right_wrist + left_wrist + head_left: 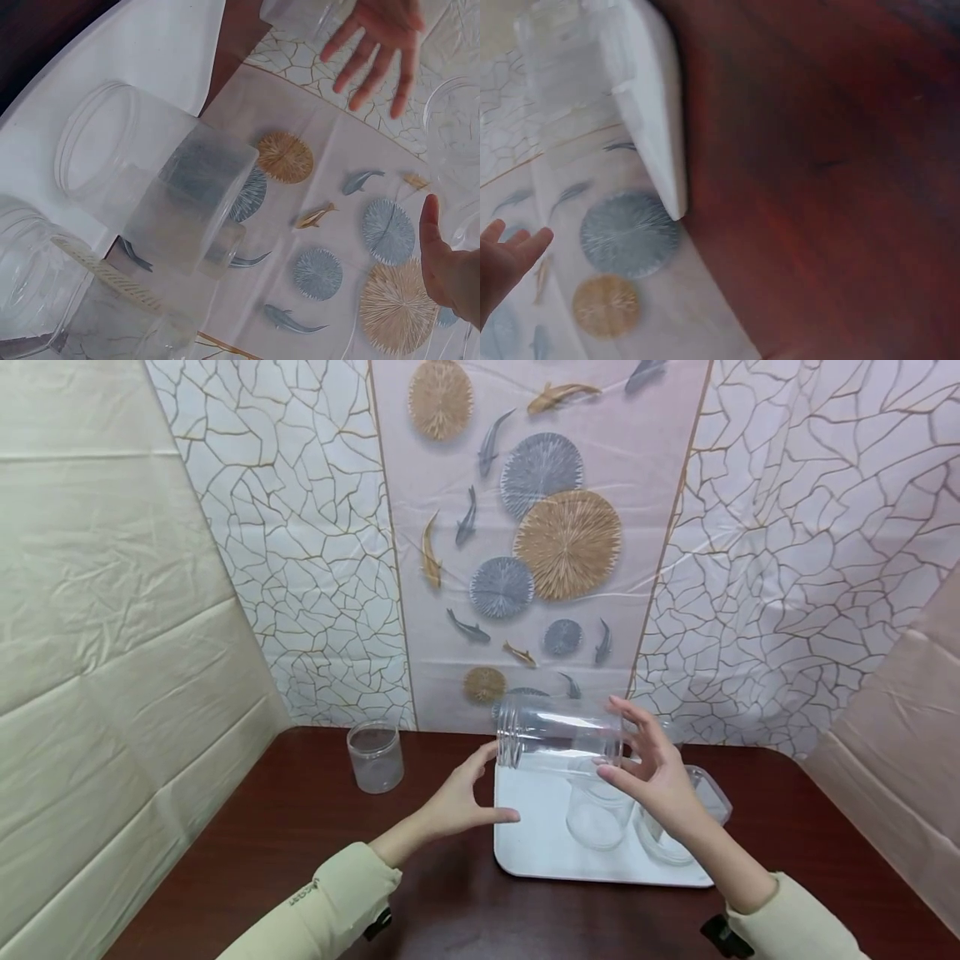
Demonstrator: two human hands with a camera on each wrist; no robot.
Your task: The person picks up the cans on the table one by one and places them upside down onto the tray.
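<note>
My right hand (654, 772) grips a clear jar (562, 739) by its base end, thumb below and fingers above. The jar lies sideways in the air over the white tray (528, 852), its threaded mouth pointing left. My left hand (459, 797) is close to that mouth with thumb and fingers spread apart. In the right wrist view the left hand (382, 52) has straight fingers and stands apart from the held jar (454, 142). Only the fingers of the left hand (510, 262) show in the left wrist view.
On the tray stand a clear jar (596, 822) and another clear container (666, 843), partly behind my right hand. An angular clear container (711, 793) sits at the tray's right. A separate clear jar (377, 760) stands at the table's back left. Patterned cloth (315, 568) hangs behind.
</note>
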